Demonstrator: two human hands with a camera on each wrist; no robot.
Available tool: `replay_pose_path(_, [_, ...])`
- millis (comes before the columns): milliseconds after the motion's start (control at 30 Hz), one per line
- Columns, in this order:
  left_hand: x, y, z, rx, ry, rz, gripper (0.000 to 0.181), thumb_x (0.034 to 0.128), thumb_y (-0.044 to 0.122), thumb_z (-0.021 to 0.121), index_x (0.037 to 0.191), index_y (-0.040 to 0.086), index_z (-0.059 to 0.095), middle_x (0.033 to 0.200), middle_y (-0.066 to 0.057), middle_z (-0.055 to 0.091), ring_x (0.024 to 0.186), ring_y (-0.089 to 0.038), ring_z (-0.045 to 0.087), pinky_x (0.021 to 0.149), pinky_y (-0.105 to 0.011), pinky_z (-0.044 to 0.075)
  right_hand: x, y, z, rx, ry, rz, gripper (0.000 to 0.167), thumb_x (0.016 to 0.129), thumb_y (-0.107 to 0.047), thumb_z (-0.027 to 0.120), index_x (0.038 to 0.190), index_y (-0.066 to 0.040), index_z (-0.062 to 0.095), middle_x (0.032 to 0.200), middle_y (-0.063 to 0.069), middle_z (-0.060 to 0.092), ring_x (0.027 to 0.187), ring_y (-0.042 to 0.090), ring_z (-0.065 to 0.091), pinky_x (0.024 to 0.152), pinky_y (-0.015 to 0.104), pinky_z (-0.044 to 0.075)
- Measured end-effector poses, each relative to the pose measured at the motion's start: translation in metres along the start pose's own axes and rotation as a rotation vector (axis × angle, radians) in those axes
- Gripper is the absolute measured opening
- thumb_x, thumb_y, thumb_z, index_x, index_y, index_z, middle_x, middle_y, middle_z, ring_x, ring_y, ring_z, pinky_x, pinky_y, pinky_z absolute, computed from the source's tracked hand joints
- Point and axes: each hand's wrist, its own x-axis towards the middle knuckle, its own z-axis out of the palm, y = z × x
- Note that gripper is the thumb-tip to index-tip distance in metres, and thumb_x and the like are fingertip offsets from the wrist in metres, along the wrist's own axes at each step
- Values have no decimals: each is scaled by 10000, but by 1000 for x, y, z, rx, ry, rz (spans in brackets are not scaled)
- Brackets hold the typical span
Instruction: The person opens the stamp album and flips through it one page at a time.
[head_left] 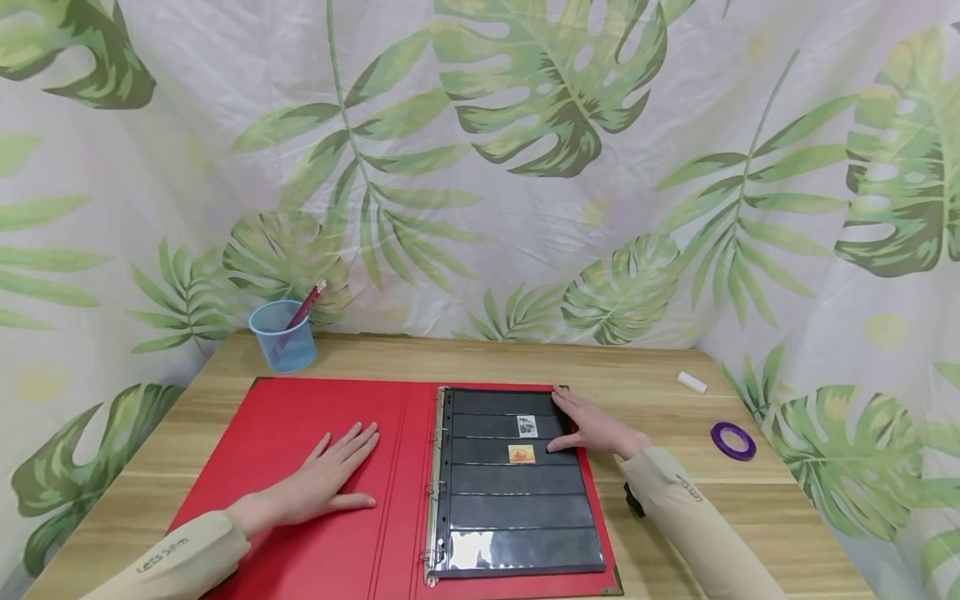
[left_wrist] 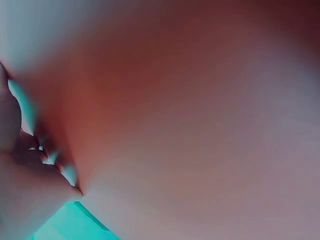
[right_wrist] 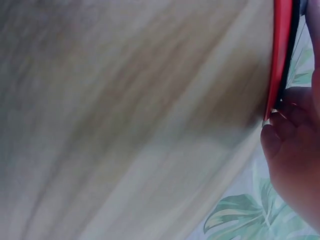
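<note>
A red ring binder (head_left: 315, 417) lies opened flat on the wooden table. On its right side, metal rings hold a black stamp page (head_left: 517, 479) with several clear strips. Two stamps sit in the upper strips: a grey one (head_left: 527, 426) and an orange-yellow one (head_left: 521, 454) below it. My left hand (head_left: 326, 483) rests with spread fingers on the bare red inner cover. At the page's upper right edge is my right hand (head_left: 596, 427), thumb on the page and fingers by the top corner; the right wrist view shows its fingers (right_wrist: 285, 125) against the binder's edge.
A blue cup (head_left: 285, 337) with dark red pencils (head_left: 306, 305) stands at the back left. To the right lie a white eraser-like block (head_left: 692, 382) and a purple roll of tape (head_left: 732, 441). Leaf-patterned cloth (head_left: 525, 208) hangs behind the table.
</note>
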Motion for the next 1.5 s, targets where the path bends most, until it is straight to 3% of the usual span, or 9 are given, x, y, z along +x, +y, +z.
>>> replay_pose_path(200, [2,1,2,-13,-10,-19,974,868,642,612,1558,41,280,1652,-163,213,1516,-450,150,1146,-735,65,2,4,2,38,21,4,1007,827,-471,763,1552,10,256,1651,193,194,1517,429,204,1190,576,280])
replay_pose_path(567, [0,2,0,-34,-12,-18,976,867,626,625,1556,29,277,1649,-179,211,1511,-466,139,1135,-747,45,2,-2,0,6,40,-24,950,827,-454,768,1522,23,331,1620,213,274,1489,419,289,1170,555,326])
replay_pose_path(933, [2,0,1,-50,-17,-20,992,859,639,625,1557,28,274,1652,-176,200,1514,-463,124,1136,-740,31,0,-7,0,-58,124,-27,838,798,-458,795,1423,19,505,1488,232,487,1408,424,425,1149,551,366])
replay_pose_path(1067, [2,0,2,-53,-17,-13,987,863,631,627,1556,24,273,1650,-184,201,1511,-470,129,1131,-746,35,-2,-9,2,-64,186,-35,755,783,-440,814,1352,0,585,1378,198,570,1277,379,524,1074,523,442])
replay_pose_path(1133, [2,-1,2,-52,-19,-14,986,865,628,625,1558,24,268,1651,-184,199,1512,-468,128,1133,-745,34,-3,-10,2,-69,212,-48,700,774,-432,823,1302,-16,627,1246,162,595,1117,304,560,954,452,495])
replay_pose_path(1233, [2,0,1,-49,-18,-15,986,865,625,628,1556,19,270,1649,-189,202,1510,-475,130,1128,-750,38,-3,-11,0,-54,213,-47,632,773,-431,824,1257,-60,657,1085,105,556,930,204,499,799,355,454])
replay_pose_path(1400, [2,2,-2,-59,-23,-10,978,869,608,635,1552,7,273,1645,-202,202,1505,-488,131,1126,-755,38,-3,-10,-6,4,165,-26,667,783,-408,824,1296,-36,617,1173,144,652,1007,245,610,873,400,516])
replay_pose_path(1500, [3,2,-3,-61,-30,0,975,871,604,635,1551,5,273,1644,-207,200,1504,-493,131,1125,-758,38,-4,-10,-9,69,129,-11,754,798,-356,821,1378,30,530,1061,180,688,871,230,665,794,373,551])
